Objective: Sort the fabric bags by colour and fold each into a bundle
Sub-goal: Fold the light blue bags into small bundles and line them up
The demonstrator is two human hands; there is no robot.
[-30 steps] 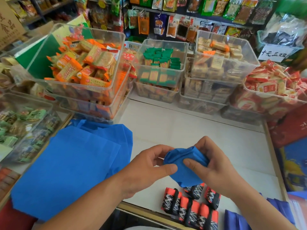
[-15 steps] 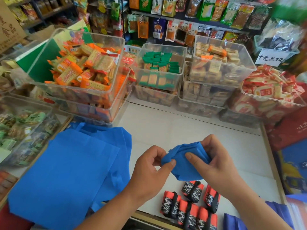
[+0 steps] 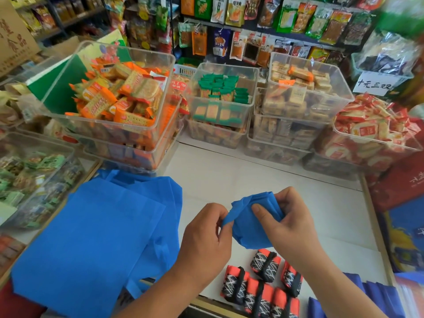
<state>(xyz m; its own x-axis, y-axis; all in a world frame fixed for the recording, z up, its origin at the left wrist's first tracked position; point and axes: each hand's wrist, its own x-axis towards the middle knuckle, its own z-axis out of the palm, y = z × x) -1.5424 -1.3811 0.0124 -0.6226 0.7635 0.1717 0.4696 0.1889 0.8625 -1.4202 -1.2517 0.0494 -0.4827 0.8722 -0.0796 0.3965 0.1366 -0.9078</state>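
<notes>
Blue bag [image 3: 249, 226] — red-black bundles [image 3: 261, 288]

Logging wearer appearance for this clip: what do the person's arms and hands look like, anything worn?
Left hand and right hand are bare: no gloves, rings, watch or bracelets show. Both forearms are uncovered to the frame's bottom edge, no sleeve in view.

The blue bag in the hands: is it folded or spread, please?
Folded: the blue bag shows stacked layers; left hand pinches a corner, right hand grips it.
</notes>
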